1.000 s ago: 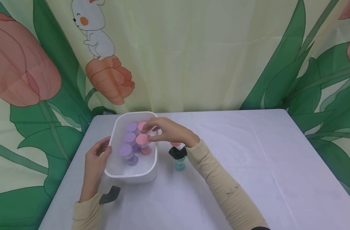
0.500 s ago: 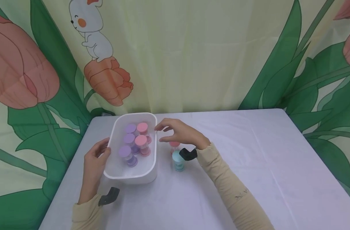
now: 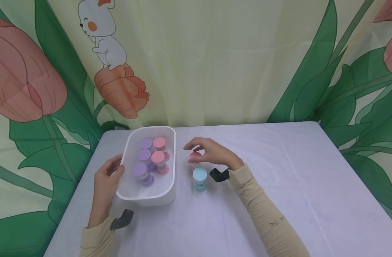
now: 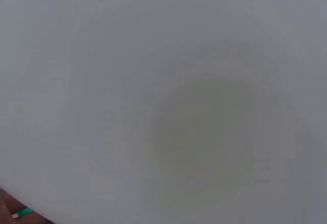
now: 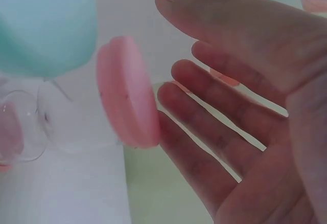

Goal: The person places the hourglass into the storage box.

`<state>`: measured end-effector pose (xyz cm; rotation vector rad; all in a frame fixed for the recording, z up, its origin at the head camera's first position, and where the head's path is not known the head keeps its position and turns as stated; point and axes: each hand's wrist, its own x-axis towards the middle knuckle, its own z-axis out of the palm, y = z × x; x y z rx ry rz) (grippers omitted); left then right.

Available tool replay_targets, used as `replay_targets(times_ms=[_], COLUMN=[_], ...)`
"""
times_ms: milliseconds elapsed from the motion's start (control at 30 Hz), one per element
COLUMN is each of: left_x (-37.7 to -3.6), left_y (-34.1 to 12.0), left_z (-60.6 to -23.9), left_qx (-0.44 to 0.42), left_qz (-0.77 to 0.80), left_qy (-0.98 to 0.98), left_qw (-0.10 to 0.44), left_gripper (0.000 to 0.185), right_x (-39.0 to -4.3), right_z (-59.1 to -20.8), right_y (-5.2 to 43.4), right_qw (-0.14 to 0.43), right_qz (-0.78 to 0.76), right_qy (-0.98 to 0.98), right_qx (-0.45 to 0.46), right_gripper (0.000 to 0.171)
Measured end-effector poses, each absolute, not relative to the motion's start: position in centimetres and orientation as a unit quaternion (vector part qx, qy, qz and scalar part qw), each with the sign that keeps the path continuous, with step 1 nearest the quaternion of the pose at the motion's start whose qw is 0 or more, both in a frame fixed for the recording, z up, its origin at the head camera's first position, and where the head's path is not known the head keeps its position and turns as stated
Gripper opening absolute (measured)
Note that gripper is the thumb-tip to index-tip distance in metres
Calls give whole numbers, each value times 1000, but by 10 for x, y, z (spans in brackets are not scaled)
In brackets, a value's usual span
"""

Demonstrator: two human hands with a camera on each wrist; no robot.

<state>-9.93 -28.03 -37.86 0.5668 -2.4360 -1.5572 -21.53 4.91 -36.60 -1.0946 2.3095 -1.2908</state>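
Observation:
Beside the white bin (image 3: 174, 171), a pink sand timer (image 3: 196, 155) stands on the table behind a teal sand timer (image 3: 200, 175). My right hand (image 3: 215, 151) reaches over the pink one, thumb and fingers spread apart; in the right wrist view the timer's pink cap (image 5: 127, 93) lies right at a fingertip, with the thumb well away. My left hand (image 3: 107, 180) touches the bin's left rim with fingertips and thumb. White wall fills the left wrist view. Several sand timers stand inside the bin: three purple (image 3: 139, 169) and two pink (image 3: 158, 157).
A white cloth covers the table (image 3: 263, 200). Behind it hangs a curtain (image 3: 215, 71) printed with tulips, a rabbit and a carrot. Dark wrist-camera mounts (image 3: 219, 175) stick out from both sleeves.
My right hand has let go of a pink sand timer in the bin, drawn back over the right rim and moved to the pink timer outside. My left hand has stayed at the rim.

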Motion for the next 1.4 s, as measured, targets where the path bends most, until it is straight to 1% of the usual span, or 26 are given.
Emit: replay_targets(times_ms=[133, 333, 567, 733, 1033, 1400], left_x=[-100, -99, -98, -97, -96, -97], left_y=[-281, -281, -281, -280, -282, -283], left_z=[-380, -380, -379, -379, -379, -379], left_qx=[190, 188, 184, 182, 183, 185], left_qz=[-526, -530, -533, -535, -543, -543], left_qy=[-823, -821, -821, -819, -815, -815], left_qw=[97, 99, 93, 95, 86, 79], left_gripper=[43, 43, 43, 43, 44, 45], right_x=[-217, -217, -215, -215, -215, -215], right_z=[-373, -380, -388, -389, -383, -359], right_y=[53, 56, 60, 61, 59, 54], right_qw=[136, 139, 150, 145, 128, 103], right_qz=[-441, -445, -455, -464, -458, -464], right_qy=[799, 800, 795, 788, 792, 780], right_qx=[-385, -378, -372, -377, -384, -406], right_gripper=[42, 42, 36, 33, 32, 31])
